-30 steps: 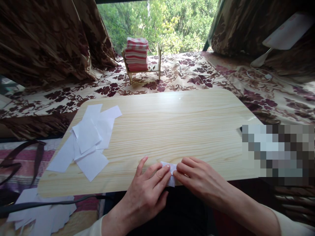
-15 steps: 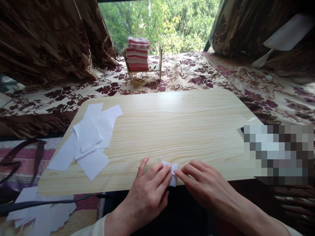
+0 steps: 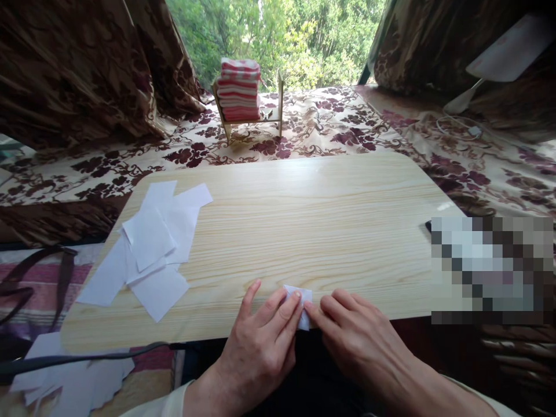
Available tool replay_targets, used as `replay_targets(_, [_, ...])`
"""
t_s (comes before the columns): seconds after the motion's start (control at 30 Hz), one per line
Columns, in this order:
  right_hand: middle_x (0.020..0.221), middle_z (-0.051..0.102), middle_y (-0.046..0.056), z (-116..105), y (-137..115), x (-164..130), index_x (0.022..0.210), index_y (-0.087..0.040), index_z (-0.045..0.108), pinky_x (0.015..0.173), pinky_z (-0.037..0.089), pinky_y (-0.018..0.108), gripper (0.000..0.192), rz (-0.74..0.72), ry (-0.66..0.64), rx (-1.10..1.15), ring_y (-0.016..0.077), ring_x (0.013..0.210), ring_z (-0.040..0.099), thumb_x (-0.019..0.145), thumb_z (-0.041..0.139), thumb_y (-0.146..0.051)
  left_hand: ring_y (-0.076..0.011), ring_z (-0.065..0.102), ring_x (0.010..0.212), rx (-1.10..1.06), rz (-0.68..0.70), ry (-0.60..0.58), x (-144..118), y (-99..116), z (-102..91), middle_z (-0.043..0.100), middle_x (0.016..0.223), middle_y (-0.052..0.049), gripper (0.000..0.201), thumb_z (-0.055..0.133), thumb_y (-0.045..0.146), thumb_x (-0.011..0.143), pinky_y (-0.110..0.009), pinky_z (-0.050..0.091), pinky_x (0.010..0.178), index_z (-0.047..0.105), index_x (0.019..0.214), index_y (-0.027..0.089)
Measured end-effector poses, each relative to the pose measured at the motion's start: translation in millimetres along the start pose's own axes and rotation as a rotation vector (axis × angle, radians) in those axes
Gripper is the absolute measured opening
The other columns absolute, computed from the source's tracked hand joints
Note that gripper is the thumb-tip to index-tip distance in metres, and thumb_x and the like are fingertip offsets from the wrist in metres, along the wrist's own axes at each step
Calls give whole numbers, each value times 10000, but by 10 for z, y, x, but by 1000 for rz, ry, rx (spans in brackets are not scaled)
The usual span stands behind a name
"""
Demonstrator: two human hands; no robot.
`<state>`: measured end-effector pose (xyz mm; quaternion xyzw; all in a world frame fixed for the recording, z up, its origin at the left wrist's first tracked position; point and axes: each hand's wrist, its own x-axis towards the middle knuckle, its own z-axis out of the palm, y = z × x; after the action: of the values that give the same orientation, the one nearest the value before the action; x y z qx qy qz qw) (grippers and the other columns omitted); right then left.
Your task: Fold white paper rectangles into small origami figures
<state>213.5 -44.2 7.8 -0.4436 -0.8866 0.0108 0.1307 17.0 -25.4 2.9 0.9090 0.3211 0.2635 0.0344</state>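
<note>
A small folded piece of white paper (image 3: pixel 305 317) lies at the table's near edge, between my hands. My left hand (image 3: pixel 264 336) holds it down with index and middle fingertips, its little finger raised and spread apart. From the right, my right hand (image 3: pixel 356 324) reaches in with the index fingertip on the paper's right edge. The other right fingers are curled, and its thumb is mostly hidden. The left fingers cover part of the paper, so its full folded shape cannot be made out.
Loose white paper sheets (image 3: pixel 152 237) overlap on the left of the wood-grain table (image 3: pixel 321 226). More paper (image 3: pixel 78 382) lies below left, beside a dark strap. A blurred-out object (image 3: pixel 482 266) rests at the right edge. Behind stands a small rack with folded pink-striped cloths (image 3: pixel 238 95).
My right index finger has shifted slightly left, further onto the folded paper's edge. My left hand stays pressed on it. The whole view has tilted a little.
</note>
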Motion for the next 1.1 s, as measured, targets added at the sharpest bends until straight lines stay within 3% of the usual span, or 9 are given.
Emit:
replay_targets(0.17, [744, 591, 47, -121, 122, -122, 1005, -133, 613, 583, 391, 314, 285, 37, 16, 25, 196, 661, 482, 800, 447, -24, -220, 557, 1188, -13, 37, -28, -21, -91, -23, 659, 1248, -74, 345, 524, 110, 858, -498, 131, 1171, 613, 1191, 118])
replay_targets(0.27, [774, 595, 44, -284, 240, -78, 944, -172, 629, 614, 417, 306, 270, 60, -34, 120, 195, 705, 511, 799, 455, -25, -220, 516, 1237, -49, 173, -162, 18, -256, -91, 627, 1295, -69, 364, 508, 117, 869, -480, 121, 1175, 585, 1225, 124])
replay_targets(0.33, [807, 601, 53, -346, 276, 8, 975, -172, 630, 641, 432, 309, 272, 42, 3, 153, 194, 734, 517, 838, 439, -35, -220, 497, 1255, -63, 275, -233, 77, -368, -147, 625, 1295, -71, 379, 488, 143, 890, -482, 111, 1176, 553, 1262, 130])
replay_targets(0.43, [827, 604, 56, -295, 234, 127, 1027, -177, 629, 620, 434, 293, 287, -43, 64, 206, 184, 727, 510, 881, 416, -52, -219, 489, 1258, -41, 331, -300, 164, -458, -218, 637, 1254, -83, 387, 490, 146, 880, -492, 128, 1174, 542, 1263, 134])
replay_targets(0.53, [802, 600, 53, -142, 138, 151, 939, -177, 638, 606, 434, 298, 275, -77, 104, 180, 180, 702, 511, 879, 409, -37, -230, 498, 1237, -26, 288, -301, 177, -400, -269, 641, 1215, -86, 361, 524, 191, 862, -510, 132, 1174, 568, 1217, 151])
replay_targets(0.6, [807, 601, 59, -58, 81, 121, 951, -158, 633, 613, 443, 309, 257, -78, 108, 154, 183, 704, 520, 881, 417, -38, -240, 498, 1229, -17, 203, -241, 136, -283, -289, 632, 1231, -96, 346, 537, 220, 866, -506, 160, 1169, 580, 1202, 145])
replay_targets(0.77, [800, 604, 68, -5, -40, 41, 979, -121, 623, 598, 450, 322, 207, -21, 120, 150, 199, 694, 515, 888, 446, -65, -261, 531, 1142, 7, -110, -41, -22, 83, -251, 629, 1251, -148, 353, 507, 179, 883, -419, 420, 992, 597, 1206, 67])
replay_targets(0.9, [780, 611, 71, -37, -113, 14, 1011, -93, 626, 596, 454, 324, 219, 5, 126, 157, 203, 690, 515, 888, 446, -66, -277, 515, 1166, 14, -136, -39, -96, 194, -133, 611, 1297, -141, 379, 506, 216, 896, -420, 431, 977, 590, 1226, 49])
replay_targets(1.1, [798, 610, 57, -149, -1, 14, 1053, -151, 612, 596, 441, 296, 266, 15, 142, 225, 181, 682, 503, 905, 412, -56, -264, 486, 1230, 66, -54, -91, -112, 57, -89, 594, 1334, -87, 370, 483, 194, 915, -454, 286, 1100, 576, 1258, 90])
